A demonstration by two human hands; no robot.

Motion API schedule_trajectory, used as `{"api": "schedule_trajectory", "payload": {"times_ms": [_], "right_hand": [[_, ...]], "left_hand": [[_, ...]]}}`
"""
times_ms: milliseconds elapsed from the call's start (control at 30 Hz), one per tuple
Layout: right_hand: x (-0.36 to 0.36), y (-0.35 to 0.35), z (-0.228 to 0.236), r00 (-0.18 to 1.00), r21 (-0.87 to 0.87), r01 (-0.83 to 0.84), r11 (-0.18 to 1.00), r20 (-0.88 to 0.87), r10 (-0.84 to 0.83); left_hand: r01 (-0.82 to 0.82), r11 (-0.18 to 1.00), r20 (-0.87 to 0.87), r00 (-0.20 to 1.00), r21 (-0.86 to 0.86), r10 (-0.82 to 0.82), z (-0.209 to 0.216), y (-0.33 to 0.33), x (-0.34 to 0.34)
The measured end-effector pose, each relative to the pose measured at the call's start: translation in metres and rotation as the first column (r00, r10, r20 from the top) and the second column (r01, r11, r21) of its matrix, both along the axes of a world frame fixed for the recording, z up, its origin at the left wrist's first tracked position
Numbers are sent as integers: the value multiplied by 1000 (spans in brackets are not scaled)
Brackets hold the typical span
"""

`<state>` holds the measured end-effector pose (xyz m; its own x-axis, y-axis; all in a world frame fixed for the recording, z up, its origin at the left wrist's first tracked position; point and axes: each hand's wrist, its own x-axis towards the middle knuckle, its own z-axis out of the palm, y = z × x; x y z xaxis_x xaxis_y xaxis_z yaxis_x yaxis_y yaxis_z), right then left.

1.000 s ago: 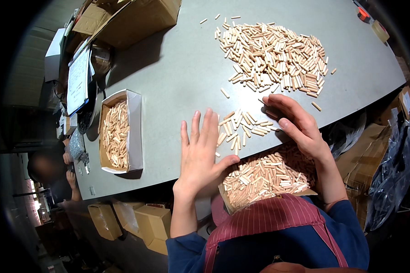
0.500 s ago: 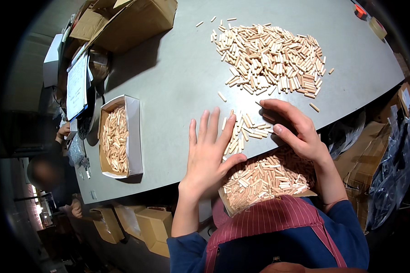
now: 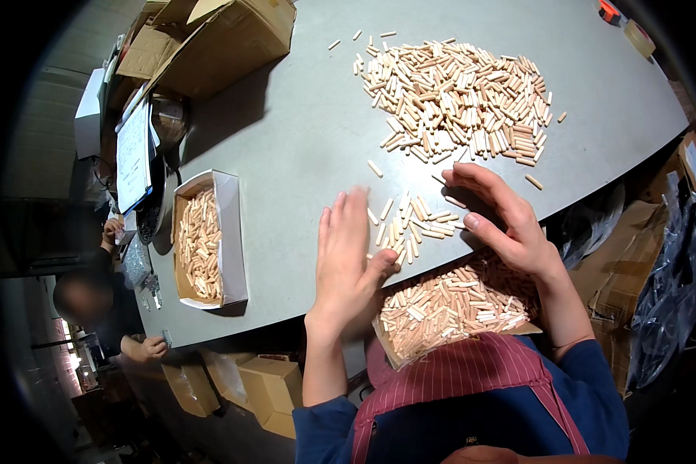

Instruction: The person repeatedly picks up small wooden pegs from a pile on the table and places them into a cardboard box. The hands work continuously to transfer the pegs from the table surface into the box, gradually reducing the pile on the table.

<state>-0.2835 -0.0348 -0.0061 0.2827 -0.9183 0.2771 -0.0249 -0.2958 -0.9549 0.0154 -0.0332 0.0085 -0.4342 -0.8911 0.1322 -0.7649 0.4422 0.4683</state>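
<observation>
**Both hands about a loose patch of wooden dowels**

Head view. Small patch of dowels (image 3: 415, 222) lies on the table (image 3: 301, 139), close to its near edge, between my hands. Left hand (image 3: 344, 263): fingers extended and close together, tips blurred, thumb angled out toward the patch; thumb tip over or against a dowel, cannot tell which. Right hand (image 3: 503, 216): fingers curved, thumb well apart from them, nothing pinched; a loose dowel lies near the gap, contact unclear. Large heap of dowels (image 3: 460, 93) sits beyond, toward the far side. Below the near edge, against my striped apron (image 3: 456, 375), an open carton (image 3: 523, 330) full of dowels. Left on the table, a white-sided box (image 3: 233, 240) of them. Farther left, a clipboard (image 3: 134, 155); a co-worker's hand (image 3: 155, 346) near the table's corner.
</observation>
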Motion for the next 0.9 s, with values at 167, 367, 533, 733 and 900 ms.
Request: {"api": "schedule_trajectory", "payload": {"times_ms": [167, 367, 533, 733, 900], "right_hand": [[-2, -1, -1, 999, -35, -2, 999, -36, 1], [-2, -1, -1, 999, -39, 8, 999, -42, -10], [-3, -1, -2, 999, -57, 4, 998, -48, -7], [-4, -1, 0, 997, -63, 6, 998, -79, -11], [-5, -2, -1, 995, -80, 1, 997, -95, -9]], "left_hand": [[-99, 995, -59, 994, -28, 97, -6, -2, 8], [-173, 985, -116, 978, 8, 172, -3, -3, 10], [-188, 982, -124, 974, 20, 189, 1, -6, 10], [-208, 977, -57, 977, -42, 206, -3, -5, 8], [-212, 977, -63, 976, -15, 211, -1, -5, 6]]}}
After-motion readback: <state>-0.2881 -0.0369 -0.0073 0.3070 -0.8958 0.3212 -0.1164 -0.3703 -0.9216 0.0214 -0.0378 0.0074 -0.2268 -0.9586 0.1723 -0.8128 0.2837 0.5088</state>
